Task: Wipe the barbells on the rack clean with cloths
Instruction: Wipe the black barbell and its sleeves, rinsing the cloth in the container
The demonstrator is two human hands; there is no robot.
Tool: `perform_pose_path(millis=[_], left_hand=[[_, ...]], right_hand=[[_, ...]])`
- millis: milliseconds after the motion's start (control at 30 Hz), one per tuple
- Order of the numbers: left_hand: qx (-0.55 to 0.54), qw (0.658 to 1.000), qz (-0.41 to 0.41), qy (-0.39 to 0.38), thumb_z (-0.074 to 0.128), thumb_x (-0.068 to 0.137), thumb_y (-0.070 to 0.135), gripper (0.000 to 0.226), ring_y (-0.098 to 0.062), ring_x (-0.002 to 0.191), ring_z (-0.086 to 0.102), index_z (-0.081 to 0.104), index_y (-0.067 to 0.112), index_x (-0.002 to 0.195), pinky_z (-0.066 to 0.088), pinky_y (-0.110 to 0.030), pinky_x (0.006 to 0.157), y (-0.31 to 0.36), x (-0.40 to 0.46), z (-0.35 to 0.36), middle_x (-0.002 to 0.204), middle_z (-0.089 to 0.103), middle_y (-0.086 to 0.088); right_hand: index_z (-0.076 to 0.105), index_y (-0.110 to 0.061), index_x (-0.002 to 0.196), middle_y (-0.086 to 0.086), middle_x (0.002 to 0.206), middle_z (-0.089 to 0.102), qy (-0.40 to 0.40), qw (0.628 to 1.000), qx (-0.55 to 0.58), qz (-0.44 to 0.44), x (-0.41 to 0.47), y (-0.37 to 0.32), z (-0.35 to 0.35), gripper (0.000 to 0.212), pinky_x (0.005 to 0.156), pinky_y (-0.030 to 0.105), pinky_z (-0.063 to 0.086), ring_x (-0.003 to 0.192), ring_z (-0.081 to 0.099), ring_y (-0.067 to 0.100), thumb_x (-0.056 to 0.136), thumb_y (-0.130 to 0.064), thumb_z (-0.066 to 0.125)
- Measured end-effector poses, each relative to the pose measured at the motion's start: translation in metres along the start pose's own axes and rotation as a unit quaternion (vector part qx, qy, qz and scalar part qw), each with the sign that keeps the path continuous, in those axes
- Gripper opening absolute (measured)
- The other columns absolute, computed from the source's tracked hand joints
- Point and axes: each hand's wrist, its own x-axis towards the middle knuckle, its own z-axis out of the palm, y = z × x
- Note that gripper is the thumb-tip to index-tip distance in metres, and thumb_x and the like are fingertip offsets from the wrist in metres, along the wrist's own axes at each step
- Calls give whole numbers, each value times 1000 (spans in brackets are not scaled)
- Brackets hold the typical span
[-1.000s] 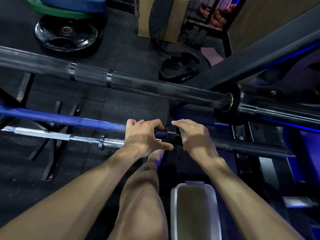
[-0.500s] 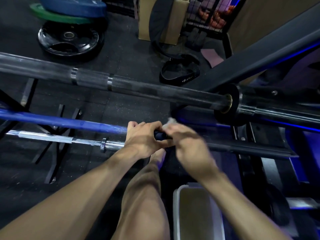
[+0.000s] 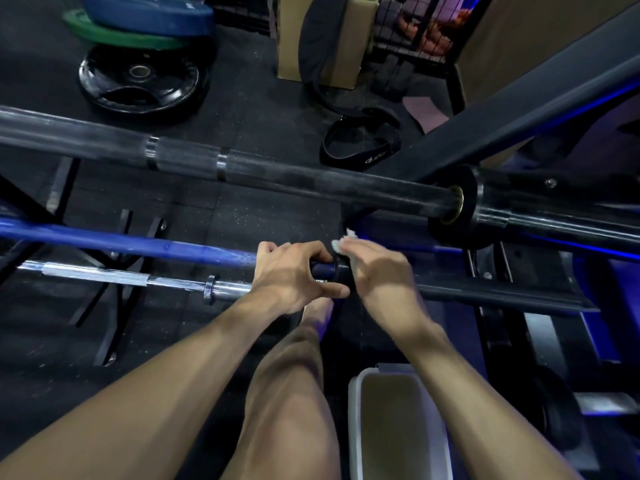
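A blue barbell runs from the left edge to mid-frame, ending in a black collar and a dark sleeve that extends right. My left hand grips the blue shaft just left of the collar. My right hand lies over the collar and holds a small white cloth, which pokes out above the fingers. A black barbell crosses higher up. A thin chrome barbell lies lower at the left.
Weight plates lie stacked on the floor at top left. A black belt and a cardboard box sit behind the bars. A white bin stands by my leg. Dark rack frame rises at the right.
My right hand has shifted back and forth over the collar with the cloth, blurred half a second ago. The left hand has kept its grip on the blue shaft.
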Motion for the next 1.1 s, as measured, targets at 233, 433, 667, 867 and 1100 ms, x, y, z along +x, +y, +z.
perform_pose_path(millis=[233,433,667,867,1100], left_hand=[[8,1000,8,-3,78,57,79,60,-1,87,47,59,40,99,26,-31,93,1,-3,1,75,55,24],[5,1000,11,8,55,64,88,51,-1,78,51,55,40,84,25,-33,85,-2,-1,0,75,61,22],[-21,1000,3,8,57,69,88,48,1,85,55,59,42,85,25,-34,86,0,0,0,80,63,23],[-10,1000,6,10,69,71,74,38,-3,83,58,57,39,80,28,-34,87,0,-1,1,76,64,20],[-18,1000,6,6,70,64,83,56,8,77,36,65,41,102,29,-31,96,-3,-1,1,97,67,20]], right_hand=[[70,-15,125,-10,107,70,99,971,153,154,-3,-1,-25,37,71,-3,42,76,60,-22,102,-1,46],[66,-5,132,8,139,63,88,993,72,-38,-29,-6,-3,43,117,26,36,134,55,11,95,-3,45],[63,-16,138,5,140,62,-21,998,-12,50,4,4,10,47,113,16,32,133,55,21,93,-5,58],[72,-2,120,15,128,69,-6,997,-17,-73,-15,-16,4,53,111,35,43,125,62,26,83,-22,42],[72,-18,99,-2,80,68,163,949,200,179,-6,-9,-41,30,51,8,46,51,59,-2,100,2,49]])
